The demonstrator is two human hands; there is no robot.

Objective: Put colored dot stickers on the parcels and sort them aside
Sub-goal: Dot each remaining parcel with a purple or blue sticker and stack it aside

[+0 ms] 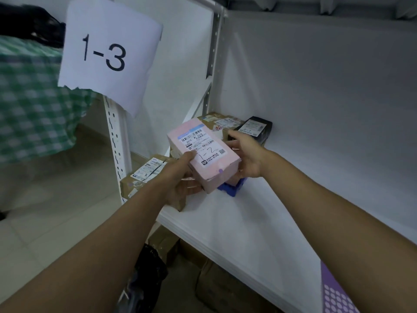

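Pink parcel [203,154] is held up just above the white shelf [259,211], w/ both hands on it. Left hand [180,177] grips the near-left corner: thumb on top by the printed label [204,146], fingers curled under. Right hand [244,154] holds the parcel's right side, fingers wrapped round the far edge. Label has "1-2" handwritten on it. A purple dot sticker [221,170] already sits on the parcel's near face, so sticking looks done for this one; prob. what's left is setting it aside.

Handling, as a guess: small stiff carton, edges hold shape, looks light enough for one hand. Smooth card could slip a bit, so hold across the long sides, not the end flaps; keep thumbs off the sticker.

Relative to the pink parcel: blue crate-like item [232,188] directly below it on the shelf; black parcel [255,128] and a brown carton [220,123] behind it, further back; another brown box [144,175] to its left, behind the left wrist. Sticker sheet [336,292] w/ purple dots well nearer and right. Paper sign "1-3" [108,53] hangs above and left.
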